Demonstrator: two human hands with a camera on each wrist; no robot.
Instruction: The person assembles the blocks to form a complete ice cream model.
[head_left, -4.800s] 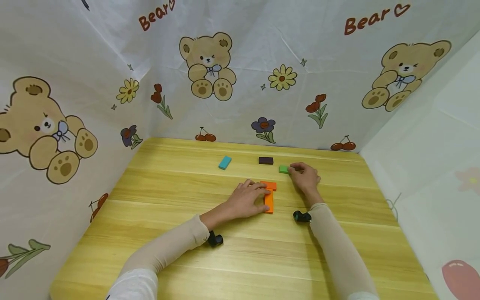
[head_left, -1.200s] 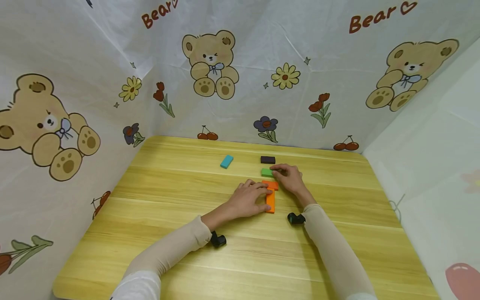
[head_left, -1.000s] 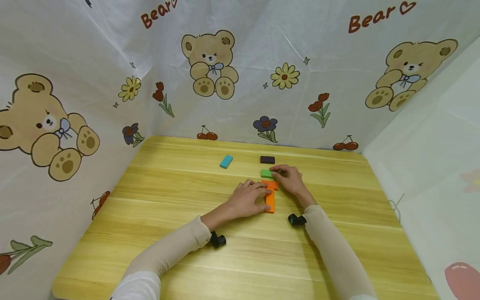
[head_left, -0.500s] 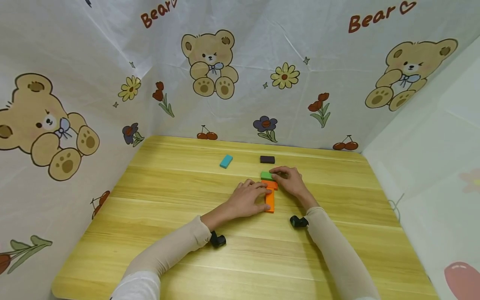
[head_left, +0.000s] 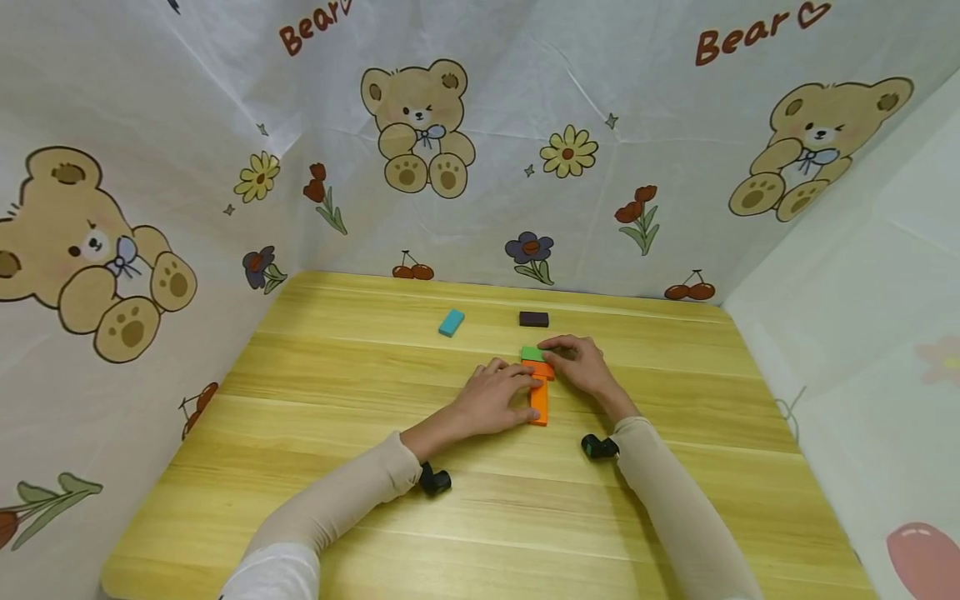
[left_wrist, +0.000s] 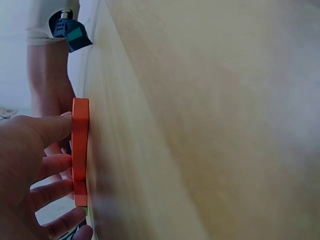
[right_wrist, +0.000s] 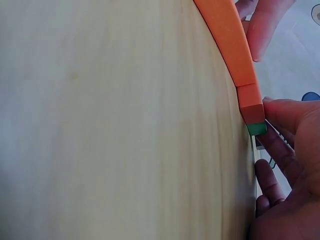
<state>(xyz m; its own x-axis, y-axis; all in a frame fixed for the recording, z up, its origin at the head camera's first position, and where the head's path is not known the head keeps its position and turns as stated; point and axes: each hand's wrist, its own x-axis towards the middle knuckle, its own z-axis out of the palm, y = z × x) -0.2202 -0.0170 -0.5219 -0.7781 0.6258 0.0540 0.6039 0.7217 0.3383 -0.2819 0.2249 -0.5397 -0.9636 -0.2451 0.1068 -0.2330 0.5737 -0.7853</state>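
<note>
Two orange blocks lie end to side in a T on the table: the long orange block (head_left: 538, 406) points toward me, and a crosswise orange block (head_left: 545, 371) caps its far end. My left hand (head_left: 491, 402) rests its thumb and fingertips on both, fingers spread, as the left wrist view also shows. Flush against the far side of the crosswise block is a green block (head_left: 531, 354). Its right end is pinched by my right hand (head_left: 587, 367) between thumb and index finger. The right wrist view shows the green block (right_wrist: 257, 129) beside the orange end.
A blue block (head_left: 452, 322) lies slanted behind and to the left. Farther back, a dark purple block (head_left: 534, 319) lies crosswise behind the green one. Bear-print cloth walls (head_left: 480, 233) border the wooden table (head_left: 375, 350). Each wrist carries a black camera (head_left: 600, 447).
My right hand has brought the green block from the right, leftward and then toward me, against the crosswise orange block. The left hand has stayed on the orange blocks.
</note>
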